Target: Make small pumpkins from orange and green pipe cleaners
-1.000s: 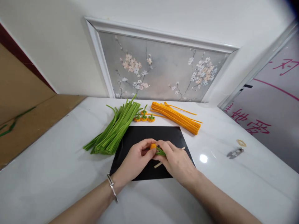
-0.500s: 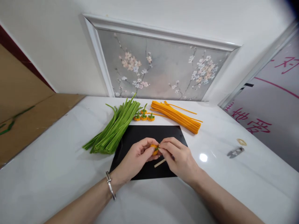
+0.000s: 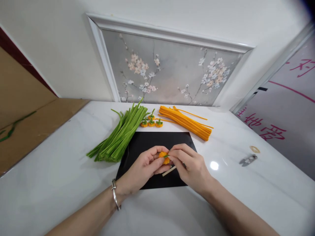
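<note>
Above a black mat (image 3: 137,177), a small orange pipe-cleaner pumpkin (image 3: 163,155) is held between the thumb and fingers of my left hand (image 3: 146,167). A bit of green pipe cleaner (image 3: 166,156) shows at its middle. The thumb and forefinger of my right hand (image 3: 189,165) pinch at that green end; the exact tip is hidden by the fingers. Partly covered by my right hand, a pale thin stick (image 3: 168,171) shows over the mat. Beyond the mat stand several finished-looking little orange pumpkins (image 3: 159,123) with green tops.
A bundle of green pipe cleaners (image 3: 123,134) lies left of the mat, overlapping its edge. Orange pipe cleaners (image 3: 187,123) lie behind it to the right. Thread snips (image 3: 248,160) and a pale yellowish loop (image 3: 254,149) rest farther right. Cardboard (image 3: 46,121) stands at left.
The pumpkin has turned and shifted slightly right, so more of its orange lobes show. My left fingers have opened around it a little; my right hand keeps pinching the green end.
</note>
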The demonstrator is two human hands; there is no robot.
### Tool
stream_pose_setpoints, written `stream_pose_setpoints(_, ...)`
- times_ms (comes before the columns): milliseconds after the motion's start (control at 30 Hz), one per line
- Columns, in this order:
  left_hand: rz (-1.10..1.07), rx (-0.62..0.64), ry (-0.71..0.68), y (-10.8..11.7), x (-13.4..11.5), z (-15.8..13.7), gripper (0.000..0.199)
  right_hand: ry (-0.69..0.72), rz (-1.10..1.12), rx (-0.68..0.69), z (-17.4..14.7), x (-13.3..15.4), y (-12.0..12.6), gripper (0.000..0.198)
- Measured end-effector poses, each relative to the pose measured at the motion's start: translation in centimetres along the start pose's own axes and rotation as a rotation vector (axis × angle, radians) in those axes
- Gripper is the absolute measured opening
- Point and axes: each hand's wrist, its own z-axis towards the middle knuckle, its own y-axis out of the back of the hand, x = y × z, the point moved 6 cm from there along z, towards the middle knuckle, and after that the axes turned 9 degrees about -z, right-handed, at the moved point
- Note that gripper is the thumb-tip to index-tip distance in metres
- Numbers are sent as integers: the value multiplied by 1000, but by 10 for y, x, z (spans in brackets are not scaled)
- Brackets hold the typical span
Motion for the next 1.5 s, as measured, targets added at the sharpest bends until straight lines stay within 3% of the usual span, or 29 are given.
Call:
stream_pose_setpoints(167, -28, 49, -13, -4, -3, -3, 19, 57, -89, -6, -2, 4, 3, 19)
stream_pose_setpoints(267, 133, 71, -53, -6, -12, -3, 25, 90, -144, -2, -3, 5, 4, 20)
stream_pose_setpoints(367, 301, 60, -131, -5, -21, -2, 18, 133, -164, 12, -1, 9, 3, 23)
stream_pose_setpoints(467, 347, 67, -120, -6, -22, -1, 10, 176, -208, 10, 1, 15, 4, 23)
stream_pose_setpoints(667, 233, -1, -142, -5, -23, -3, 12, 244, -381, -89, 1, 25, 12, 20)
stream_pose_setpoints(867, 85, -44, -157, -5, -20, -5, 15, 187, -278, -68, 1, 22, 13, 18)
stream_pose_setpoints(1000, -16, -91, -143, -4, -19, -6, 14, 254, -274, -88, 1, 27, 14, 22)
stream_pose_setpoints(1267, 47, -129, -90, -5, -17, -3, 10, 310, -237, -23, -1, 25, 7, 21)
stream_pose_setpoints(1500, 39, -213, -129, -2, -17, -5, 11, 329, -205, 15, -5, 32, 3, 24)
